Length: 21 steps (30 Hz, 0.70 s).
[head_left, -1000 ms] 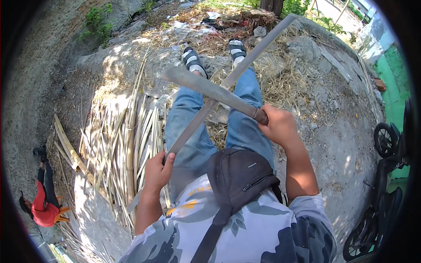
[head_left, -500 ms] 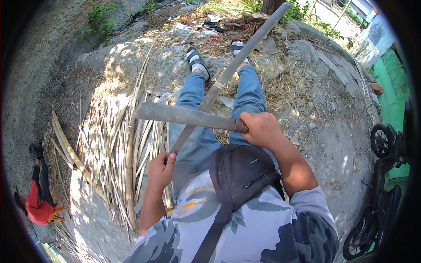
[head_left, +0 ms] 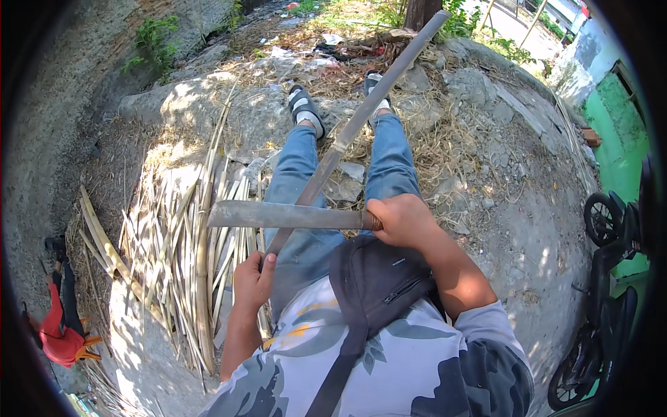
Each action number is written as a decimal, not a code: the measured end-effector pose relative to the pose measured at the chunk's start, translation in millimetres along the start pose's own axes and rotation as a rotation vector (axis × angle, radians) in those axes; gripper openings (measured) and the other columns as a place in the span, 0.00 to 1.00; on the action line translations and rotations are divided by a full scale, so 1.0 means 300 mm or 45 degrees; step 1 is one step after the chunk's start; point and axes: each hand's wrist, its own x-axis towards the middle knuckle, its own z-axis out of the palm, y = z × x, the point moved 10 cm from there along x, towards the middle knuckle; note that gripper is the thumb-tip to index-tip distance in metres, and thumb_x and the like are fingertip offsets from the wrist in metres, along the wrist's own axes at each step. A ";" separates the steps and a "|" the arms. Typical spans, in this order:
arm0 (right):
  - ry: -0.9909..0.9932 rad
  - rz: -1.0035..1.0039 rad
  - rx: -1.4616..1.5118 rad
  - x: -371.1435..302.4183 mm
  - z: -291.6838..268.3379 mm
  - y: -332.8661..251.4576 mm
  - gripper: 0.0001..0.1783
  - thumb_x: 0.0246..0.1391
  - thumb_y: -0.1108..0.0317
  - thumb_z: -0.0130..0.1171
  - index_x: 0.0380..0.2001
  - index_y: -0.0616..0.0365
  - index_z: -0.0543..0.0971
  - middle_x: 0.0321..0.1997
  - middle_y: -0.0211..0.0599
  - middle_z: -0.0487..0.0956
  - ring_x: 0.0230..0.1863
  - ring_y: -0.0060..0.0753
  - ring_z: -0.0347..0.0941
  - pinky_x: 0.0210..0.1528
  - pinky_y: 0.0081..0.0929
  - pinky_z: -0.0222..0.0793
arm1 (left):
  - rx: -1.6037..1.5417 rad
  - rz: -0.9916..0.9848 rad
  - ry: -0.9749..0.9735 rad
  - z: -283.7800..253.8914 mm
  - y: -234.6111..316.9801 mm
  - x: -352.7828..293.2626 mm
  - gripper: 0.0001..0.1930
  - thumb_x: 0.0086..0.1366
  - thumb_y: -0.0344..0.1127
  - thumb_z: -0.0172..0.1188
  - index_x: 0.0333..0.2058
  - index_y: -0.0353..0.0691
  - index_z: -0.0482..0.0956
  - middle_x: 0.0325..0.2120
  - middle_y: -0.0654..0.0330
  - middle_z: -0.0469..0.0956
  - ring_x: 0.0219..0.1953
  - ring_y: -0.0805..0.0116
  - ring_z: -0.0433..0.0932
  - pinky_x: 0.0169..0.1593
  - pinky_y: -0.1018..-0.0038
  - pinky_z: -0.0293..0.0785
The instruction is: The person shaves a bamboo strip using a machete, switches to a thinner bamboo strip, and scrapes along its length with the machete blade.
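My left hand [head_left: 253,281] is closed around the lower end of a long grey-brown bamboo strip [head_left: 379,94], its thumb lying along it. The strip slants up and away to the right between my legs, with a pale node partway along. In my right hand [head_left: 403,221] is the handle of a machete [head_left: 243,214], fingers wrapped around it. Its broad, worn blade points left, nearly level, and crosses over the strip just above my left hand. Whether blade and strip touch, I cannot tell.
Many split bamboo strips [head_left: 170,243] lie in a pile to my left, beside thicker bamboo pieces [head_left: 104,236]. A person in red [head_left: 59,330] sits at the far left. A motorcycle [head_left: 601,299] stands at the right near a green wall [head_left: 615,132]. A tree trunk [head_left: 422,12] rises ahead.
The machete blade has shifted slightly down and left and now lies more level. The bamboo strip's far end sits a little lower and further left. Both hands keep their hold.
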 end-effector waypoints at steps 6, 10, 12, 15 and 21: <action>0.198 0.353 0.066 -0.014 -0.213 0.280 0.16 0.47 0.60 0.67 0.34 0.56 0.76 0.26 0.46 0.80 0.32 0.54 0.80 0.34 0.47 0.73 | 0.070 -0.019 -0.074 -0.104 -0.061 -0.052 0.26 0.70 0.53 0.60 0.24 0.33 0.74 0.14 0.55 0.71 0.17 0.64 0.68 0.25 0.65 0.64; 0.392 0.730 0.206 -0.102 -0.298 0.446 0.15 0.48 0.62 0.65 0.36 0.58 0.77 0.26 0.49 0.80 0.32 0.57 0.79 0.34 0.46 0.72 | 0.046 -0.037 -0.109 -0.107 -0.084 -0.085 0.25 0.70 0.51 0.60 0.24 0.33 0.74 0.14 0.56 0.70 0.18 0.67 0.67 0.25 0.66 0.64; 0.433 0.626 0.255 -0.114 -0.265 0.405 0.13 0.49 0.65 0.64 0.34 0.62 0.76 0.23 0.45 0.78 0.25 0.43 0.77 0.29 0.39 0.68 | 0.080 0.017 -0.135 -0.072 -0.061 -0.071 0.24 0.70 0.50 0.60 0.25 0.33 0.74 0.14 0.57 0.69 0.19 0.69 0.66 0.25 0.67 0.64; 0.367 0.236 0.262 -0.103 -0.151 0.239 0.14 0.45 0.63 0.68 0.33 0.58 0.77 0.25 0.43 0.80 0.28 0.51 0.79 0.31 0.42 0.71 | 0.001 0.049 -0.188 -0.005 -0.030 -0.025 0.24 0.71 0.50 0.60 0.26 0.32 0.74 0.14 0.56 0.70 0.19 0.69 0.66 0.25 0.67 0.64; 0.160 -0.044 -0.175 -0.095 -0.149 0.155 0.17 0.38 0.60 0.72 0.29 0.51 0.75 0.25 0.37 0.80 0.30 0.50 0.80 0.34 0.44 0.74 | -0.015 0.073 -0.291 -0.037 -0.007 0.020 0.22 0.70 0.46 0.61 0.24 0.33 0.73 0.14 0.61 0.69 0.20 0.75 0.64 0.25 0.70 0.62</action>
